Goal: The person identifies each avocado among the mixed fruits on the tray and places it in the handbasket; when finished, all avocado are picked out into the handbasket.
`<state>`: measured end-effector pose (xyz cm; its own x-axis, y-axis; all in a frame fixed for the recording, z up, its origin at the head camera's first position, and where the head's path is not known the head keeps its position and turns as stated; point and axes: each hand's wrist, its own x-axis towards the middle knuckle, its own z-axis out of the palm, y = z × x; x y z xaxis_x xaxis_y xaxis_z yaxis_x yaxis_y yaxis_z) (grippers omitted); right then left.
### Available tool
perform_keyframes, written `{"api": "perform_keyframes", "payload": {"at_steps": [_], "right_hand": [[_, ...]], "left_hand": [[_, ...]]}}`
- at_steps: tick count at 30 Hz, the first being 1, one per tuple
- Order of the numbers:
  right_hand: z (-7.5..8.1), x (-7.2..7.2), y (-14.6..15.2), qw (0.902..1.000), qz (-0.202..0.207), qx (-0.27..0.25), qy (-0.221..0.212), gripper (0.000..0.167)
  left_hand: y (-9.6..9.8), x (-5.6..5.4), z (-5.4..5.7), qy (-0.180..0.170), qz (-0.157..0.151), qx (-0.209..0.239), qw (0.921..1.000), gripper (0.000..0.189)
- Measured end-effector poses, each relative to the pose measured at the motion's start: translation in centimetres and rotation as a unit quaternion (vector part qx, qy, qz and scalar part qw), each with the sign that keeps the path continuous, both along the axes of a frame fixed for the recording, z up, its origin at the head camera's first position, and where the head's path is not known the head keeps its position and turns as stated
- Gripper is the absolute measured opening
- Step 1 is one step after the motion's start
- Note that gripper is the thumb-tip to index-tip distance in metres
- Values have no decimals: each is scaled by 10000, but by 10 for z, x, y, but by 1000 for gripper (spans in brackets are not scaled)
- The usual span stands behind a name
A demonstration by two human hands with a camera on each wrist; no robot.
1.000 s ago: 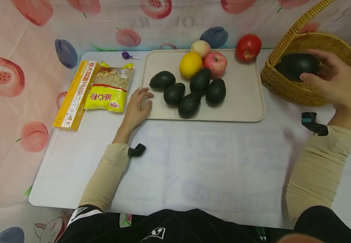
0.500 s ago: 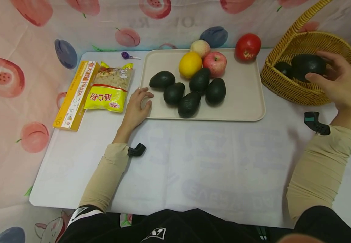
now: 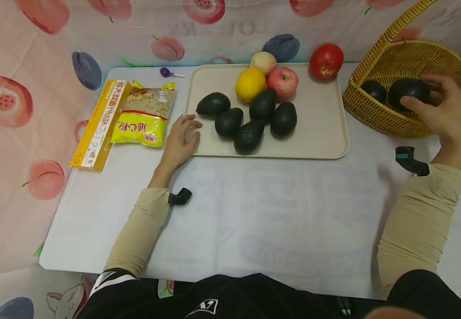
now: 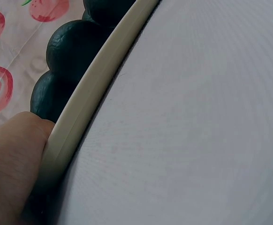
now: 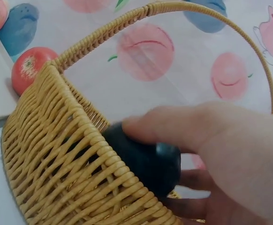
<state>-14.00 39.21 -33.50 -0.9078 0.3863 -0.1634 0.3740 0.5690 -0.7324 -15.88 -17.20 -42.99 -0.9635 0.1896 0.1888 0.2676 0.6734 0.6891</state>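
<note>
My right hand (image 3: pixel 449 110) grips a dark green avocado (image 3: pixel 408 93) between thumb and fingers, low inside the wicker basket (image 3: pixel 389 126). In the right wrist view the held avocado (image 5: pixel 146 161) shows behind the basket's rim, and the far fingers are partly hidden. Another avocado (image 3: pixel 374 91) lies in the basket to its left. My left hand (image 3: pixel 179 141) rests on the front left corner of the beige tray (image 3: pixel 319 133), fingers loosely bent. Several avocados (image 3: pixel 248 137) lie on that tray, with a lemon-yellow fruit (image 3: pixel 250 85), an apple (image 3: pixel 283 85) and a pale peach-like fruit (image 3: pixel 263 63).
A red pomegranate-like fruit (image 3: pixel 326 61) sits at the tray's back right corner, near the basket. Left of the tray lie a yellow pasta bag (image 3: pixel 142 115), a yellow pasta box (image 3: pixel 100 126) and a purple lollipop (image 3: pixel 166 72). The basket's tall handle (image 3: pixel 397 29) arches overhead.
My right hand has moved the avocado slightly right, then lower into the basket, uncovering the other avocado at its left. The left hand and the tray's fruit stay put.
</note>
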Motion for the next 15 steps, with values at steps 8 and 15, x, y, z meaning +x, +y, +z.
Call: {"api": "perform_keyframes", "payload": {"at_steps": [8,15], "right_hand": [[-1,-4,-2,9946,202,847,-566,71],[-4,-6,-4,9883,514,1123,-896,82]], "left_hand": [[0,-2,-1,34,-19,48,10000,21],[-1,-2,-3,81,-40,36,10000,20]]}}
